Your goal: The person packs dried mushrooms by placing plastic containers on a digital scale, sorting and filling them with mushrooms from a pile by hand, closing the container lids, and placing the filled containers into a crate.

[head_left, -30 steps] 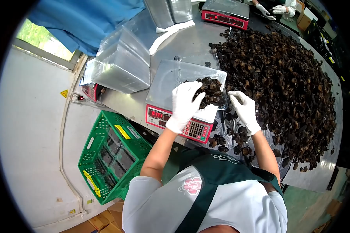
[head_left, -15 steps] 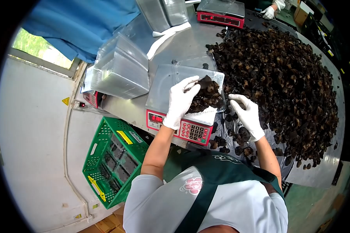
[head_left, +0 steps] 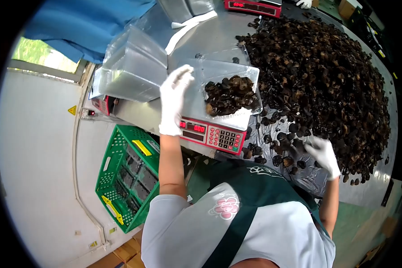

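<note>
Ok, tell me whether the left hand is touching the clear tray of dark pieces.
Apart. The head view shows a bare strip of the scale platform between the left hand and the clear tray.

Open air above the filled tray (head_left: 254, 80); tall container stack (head_left: 136, 71) walls off the table's (head_left: 144, 114) left edge, dark heap (head_left: 319, 85) crowding the right!

I count two white-gloved hands, a left hand (head_left: 174, 98) and a right hand (head_left: 322, 155), at one table (head_left: 225, 33). Three red scales are in view: one near (head_left: 219, 139), one far (head_left: 254, 7), one partly hidden (head_left: 100, 105). One heap (head_left: 321, 85) of dark pieces defies my tally. One clear tray (head_left: 253, 77) holds more; one green crate (head_left: 106, 179) shows two yellow handles (head_left: 141, 148).
</note>
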`<action>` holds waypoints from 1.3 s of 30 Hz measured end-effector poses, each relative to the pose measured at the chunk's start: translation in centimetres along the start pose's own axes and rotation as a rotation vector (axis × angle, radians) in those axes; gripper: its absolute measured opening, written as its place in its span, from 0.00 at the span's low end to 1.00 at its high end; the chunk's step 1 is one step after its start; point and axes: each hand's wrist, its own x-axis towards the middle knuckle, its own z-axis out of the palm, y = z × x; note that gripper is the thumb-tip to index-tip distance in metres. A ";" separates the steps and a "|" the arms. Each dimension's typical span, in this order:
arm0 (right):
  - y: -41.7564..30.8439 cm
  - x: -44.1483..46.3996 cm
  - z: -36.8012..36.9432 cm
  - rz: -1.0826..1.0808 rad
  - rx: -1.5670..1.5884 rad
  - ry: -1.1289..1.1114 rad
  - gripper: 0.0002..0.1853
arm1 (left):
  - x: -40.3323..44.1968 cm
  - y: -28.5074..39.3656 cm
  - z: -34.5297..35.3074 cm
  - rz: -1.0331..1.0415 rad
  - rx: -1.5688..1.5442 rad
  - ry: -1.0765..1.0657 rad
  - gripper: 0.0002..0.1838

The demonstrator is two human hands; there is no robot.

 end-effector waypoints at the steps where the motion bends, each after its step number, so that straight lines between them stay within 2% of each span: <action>1: 2.0 -2.1 -0.9 0.105 -0.018 -0.101 0.10 | 0.9 -0.9 -1.4 -0.051 -0.017 0.051 0.15; 3: 7.4 -6.6 -1.8 0.171 -0.215 -0.274 0.11 | 2.1 -3.0 -3.4 -0.123 -0.036 0.115 0.17; 4: 10.7 -8.7 -1.3 -0.071 -0.292 -0.277 0.13 | 2.4 -3.7 -3.7 -0.126 -0.029 0.122 0.17; 5: 14.5 -11.5 -1.5 0.244 -0.360 -0.427 0.16 | 2.6 -4.3 -3.9 -0.172 -0.025 0.102 0.17; 6: 17.0 -12.6 -1.0 0.292 -0.620 -0.659 0.17 | 2.9 -5.0 -4.1 -0.218 -0.021 0.079 0.18; 7: 19.7 -13.7 -0.6 0.743 -0.430 -0.912 0.20 | 3.2 -5.8 -4.1 -0.232 -0.046 0.055 0.19; 8: 21.8 -16.2 -0.5 0.878 -0.431 -0.758 0.20 | 3.7 -6.6 -3.9 -0.254 -0.041 0.043 0.20; 10: 17.6 -16.9 -1.1 0.473 -0.788 -0.390 0.20 | 4.7 -7.9 -3.3 -0.287 -0.042 -0.010 0.23; 12: 18.4 -14.2 0.1 0.538 -0.709 -0.304 0.21 | 5.5 -8.1 -2.1 -0.309 -0.103 -0.042 0.24; 13: 16.7 -12.8 -0.3 0.579 -0.560 -0.314 0.20 | 6.0 -8.1 -1.6 -0.329 -0.164 -0.075 0.24; 14: 13.8 -11.2 0.0 0.375 -0.530 -0.208 0.16 | 6.7 -8.2 -1.2 -0.324 -0.164 -0.082 0.24; 15: 11.2 -9.8 0.6 0.228 -0.324 0.010 0.13 | 7.3 -8.5 -0.8 -0.355 -0.264 -0.115 0.26; 16: 8.4 -8.0 0.6 0.220 -0.325 0.053 0.11 | 7.6 -8.6 -0.3 -0.387 -0.365 -0.148 0.27; 17: 6.9 -6.5 1.0 0.160 -0.296 0.120 0.12 | 7.7 -8.4 0.2 -0.374 -0.334 -0.163 0.27; 19: 3.6 -3.3 1.3 0.138 -0.433 0.132 0.13 | 8.4 -9.1 0.0 -0.364 -0.353 -0.179 0.28; 20: 2.0 -2.1 1.5 0.144 -0.358 0.122 0.13 | 8.8 -9.7 0.1 -0.364 -0.370 -0.195 0.28; 21: 1.7 -1.3 2.7 -0.003 -0.318 0.267 0.12 | 8.6 -9.5 0.4 -0.343 -0.367 -0.177 0.24; 23: 1.2 0.8 4.2 0.043 -0.410 0.138 0.12 | 8.0 -8.7 0.6 -0.337 -0.332 -0.175 0.26; 24: 1.3 1.6 5.6 0.026 -0.361 0.124 0.13 | 7.9 -8.5 0.5 -0.320 -0.337 -0.183 0.27; 28: 0.1 3.8 10.5 -0.148 -0.343 0.164 0.19 | 6.9 -7.0 0.8 -0.245 -0.385 -0.147 0.27; 30: -1.5 4.4 11.9 -0.323 -0.395 0.234 0.22 | 6.3 -5.8 1.3 -0.224 -0.365 -0.092 0.26; 32: -2.3 4.6 13.5 -0.329 -0.489 0.185 0.24 | 6.2 -5.5 1.3 -0.206 -0.371 -0.095 0.26; 33: -2.0 5.0 14.2 -0.347 -0.563 0.139 0.19 | 6.0 -5.4 1.3 -0.206 -0.370 -0.093 0.26; 36: -1.4 5.7 14.2 -0.289 -0.555 0.114 0.14 | 5.3 -5.2 1.7 -0.157 -0.314 -0.060 0.25; 37: -1.5 6.0 13.7 -0.321 -0.426 0.209 0.10 | 5.1 -5.1 1.8 -0.142 -0.309 -0.049 0.24; 39: -2.1 6.9 11.9 -0.243 -0.242 0.200 0.11 | 4.6 -4.9 1.9 -0.119 -0.304 -0.030 0.24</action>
